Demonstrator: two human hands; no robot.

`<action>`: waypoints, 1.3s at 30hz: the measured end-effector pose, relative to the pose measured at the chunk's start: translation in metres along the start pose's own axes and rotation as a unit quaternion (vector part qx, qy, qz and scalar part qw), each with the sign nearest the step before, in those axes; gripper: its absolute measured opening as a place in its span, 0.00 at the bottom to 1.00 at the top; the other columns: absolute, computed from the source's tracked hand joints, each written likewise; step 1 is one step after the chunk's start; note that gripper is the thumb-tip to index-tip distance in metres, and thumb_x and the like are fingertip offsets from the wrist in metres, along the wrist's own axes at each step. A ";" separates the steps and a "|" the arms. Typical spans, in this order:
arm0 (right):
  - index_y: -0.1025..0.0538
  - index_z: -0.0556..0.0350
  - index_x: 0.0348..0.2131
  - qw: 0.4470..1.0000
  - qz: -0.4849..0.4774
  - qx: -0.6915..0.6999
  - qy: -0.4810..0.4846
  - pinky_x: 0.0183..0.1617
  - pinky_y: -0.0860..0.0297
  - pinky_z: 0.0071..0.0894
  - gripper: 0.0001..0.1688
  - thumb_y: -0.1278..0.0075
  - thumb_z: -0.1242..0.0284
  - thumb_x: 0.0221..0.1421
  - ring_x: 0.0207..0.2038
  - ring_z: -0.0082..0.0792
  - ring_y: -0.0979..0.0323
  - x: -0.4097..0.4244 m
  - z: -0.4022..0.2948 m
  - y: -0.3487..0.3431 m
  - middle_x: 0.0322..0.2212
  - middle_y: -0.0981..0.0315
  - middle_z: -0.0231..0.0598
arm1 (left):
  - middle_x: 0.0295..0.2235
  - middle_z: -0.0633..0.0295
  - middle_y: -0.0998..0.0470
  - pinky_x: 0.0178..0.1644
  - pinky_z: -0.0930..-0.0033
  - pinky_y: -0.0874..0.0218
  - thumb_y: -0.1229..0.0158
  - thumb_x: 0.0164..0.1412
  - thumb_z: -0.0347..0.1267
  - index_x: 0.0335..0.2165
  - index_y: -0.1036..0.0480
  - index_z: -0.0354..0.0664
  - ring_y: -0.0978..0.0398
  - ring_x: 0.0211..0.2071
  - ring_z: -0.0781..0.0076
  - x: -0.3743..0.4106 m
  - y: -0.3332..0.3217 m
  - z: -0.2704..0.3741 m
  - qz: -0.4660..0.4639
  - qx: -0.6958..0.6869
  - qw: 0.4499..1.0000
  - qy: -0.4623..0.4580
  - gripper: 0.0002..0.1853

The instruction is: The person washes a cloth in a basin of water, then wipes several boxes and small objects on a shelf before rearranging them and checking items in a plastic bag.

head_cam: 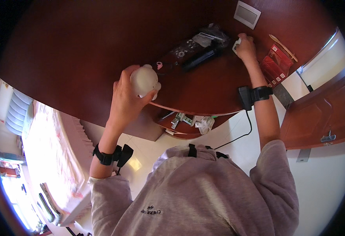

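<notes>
My left hand (125,96) grips a rounded white object (144,79) with ear-like knobs, like a small bear-head figure or lamp. It is held at the front edge of a dark red-brown wooden desk (72,56). Farther back on the right, my right hand (247,48) has its fingers closed around a small white object (236,46); most of that piece is hidden, so its kind is unclear. Between the hands lie a long black item (200,58), a clear plastic bag (216,34) and a small pink piece (159,65).
Red boxes (277,65) and a thin wooden stick (283,48) lie right of my right forearm. A pale framed plate (247,14) sits farther back. Below the desktop, a shelf (187,136) holds loose items and a crumpled white bag (205,124). A bed (51,147) stands at left, a wooden door (317,118) at right.
</notes>
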State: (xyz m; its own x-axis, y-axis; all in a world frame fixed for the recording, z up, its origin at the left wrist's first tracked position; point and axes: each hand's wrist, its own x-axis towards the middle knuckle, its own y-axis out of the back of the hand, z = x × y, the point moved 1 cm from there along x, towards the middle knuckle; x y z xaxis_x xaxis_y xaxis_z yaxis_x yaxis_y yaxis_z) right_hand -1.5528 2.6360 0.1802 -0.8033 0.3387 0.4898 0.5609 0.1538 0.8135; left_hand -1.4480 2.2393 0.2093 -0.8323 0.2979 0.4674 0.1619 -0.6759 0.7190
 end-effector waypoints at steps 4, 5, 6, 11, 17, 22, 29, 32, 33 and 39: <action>0.35 0.49 0.43 1.000 0.019 -0.011 0.001 0.44 0.36 0.45 0.23 0.50 0.75 0.44 0.40 0.55 0.33 -0.007 -0.010 0.025 0.38 0.35 0.55 | 0.43 0.54 0.33 0.45 0.59 0.44 0.35 0.38 0.33 0.47 0.42 0.43 0.34 0.40 0.51 -0.002 -0.006 -0.030 0.051 0.011 0.998 -0.038 0.35; 0.35 0.48 0.44 0.998 0.056 -0.007 0.004 0.43 0.35 0.44 0.23 0.50 0.74 0.45 0.40 0.53 0.33 -0.023 -0.031 0.049 0.38 0.35 0.52 | 0.43 0.53 0.34 0.44 0.59 0.43 0.35 0.39 0.33 0.47 0.42 0.43 0.34 0.40 0.51 -0.003 -0.008 -0.035 0.061 0.013 0.997 -0.042 0.36; 0.35 0.48 0.44 0.993 0.107 0.024 0.042 0.43 0.35 0.43 0.22 0.50 0.74 0.46 0.39 0.50 0.32 -0.035 -0.040 0.065 0.39 0.34 0.50 | 0.44 0.53 0.34 0.44 0.59 0.42 0.35 0.39 0.33 0.47 0.42 0.43 0.34 0.40 0.50 -0.002 -0.013 -0.039 0.070 0.007 0.996 -0.049 0.36; 0.34 0.48 0.44 0.944 -0.112 0.298 0.089 0.41 0.34 0.39 0.20 0.51 0.74 0.48 0.39 0.44 0.31 -0.124 -0.140 0.097 0.39 0.33 0.45 | 0.44 0.50 0.35 0.43 0.58 0.40 0.36 0.41 0.35 0.50 0.44 0.40 0.34 0.41 0.49 -0.002 -0.022 -0.048 0.087 -0.011 0.993 -0.083 0.37; 0.38 0.57 0.46 0.942 -0.118 0.241 0.204 0.43 0.34 0.38 0.24 0.51 0.76 0.47 0.42 0.45 0.34 -0.173 -0.196 0.047 0.41 0.37 0.46 | 0.47 0.49 0.39 0.48 0.56 0.46 0.38 0.43 0.36 0.52 0.46 0.39 0.39 0.46 0.49 0.008 -0.035 -0.043 0.103 0.062 0.985 -0.121 0.38; 0.40 0.54 0.50 0.943 -0.109 0.239 0.204 0.51 0.41 0.38 0.29 0.50 0.72 0.48 0.49 0.47 0.40 -0.173 -0.205 0.034 0.47 0.41 0.47 | 0.50 0.50 0.43 0.52 0.53 0.52 0.43 0.42 0.31 0.53 0.47 0.40 0.43 0.48 0.50 0.005 -0.026 -0.037 0.105 0.098 0.978 -0.152 0.37; 0.40 0.49 0.53 0.929 -0.149 0.046 0.336 0.60 0.54 0.43 0.29 0.56 0.76 0.50 0.60 0.41 0.56 -0.093 -0.137 0.063 0.55 0.49 0.40 | 0.51 0.49 0.45 0.53 0.56 0.51 0.42 0.39 0.24 0.49 0.40 0.42 0.46 0.52 0.50 -0.007 -0.017 -0.036 0.123 0.034 0.957 -0.260 0.33; 0.38 0.50 0.51 0.923 -0.197 -0.085 0.319 0.59 0.54 0.40 0.31 0.55 0.81 0.44 0.58 0.40 0.53 -0.073 -0.108 0.030 0.53 0.47 0.41 | 0.49 0.50 0.41 0.52 0.57 0.49 0.41 0.38 0.22 0.44 0.35 0.42 0.44 0.51 0.50 -0.001 -0.023 -0.013 0.083 0.000 0.949 -0.304 0.29; 0.38 0.50 0.51 0.916 -0.227 -0.123 0.307 0.60 0.55 0.39 0.31 0.53 0.80 0.44 0.58 0.41 0.52 -0.070 -0.107 0.026 0.53 0.46 0.41 | 0.49 0.51 0.40 0.52 0.55 0.48 0.40 0.38 0.22 0.44 0.35 0.43 0.43 0.52 0.51 0.001 -0.030 -0.011 0.073 -0.009 0.948 -0.311 0.29; 0.34 0.50 0.45 0.924 -0.143 -0.078 0.347 0.59 0.54 0.38 0.28 0.50 0.81 0.39 0.53 0.40 0.45 -0.073 -0.096 0.014 0.47 0.39 0.40 | 0.49 0.55 0.40 0.53 0.52 0.49 0.42 0.40 0.22 0.42 0.34 0.44 0.43 0.53 0.53 0.005 -0.049 0.001 0.044 -0.003 0.943 -0.331 0.25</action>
State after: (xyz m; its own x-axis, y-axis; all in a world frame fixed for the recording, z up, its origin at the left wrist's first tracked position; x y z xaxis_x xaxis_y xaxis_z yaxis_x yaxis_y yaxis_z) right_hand -1.5062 2.5244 0.1859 -0.8791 -0.3801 0.2875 0.3143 -0.0088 0.9493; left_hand -1.4592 2.2748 0.1768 -0.3029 0.5945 0.7449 0.2110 -0.7203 0.6608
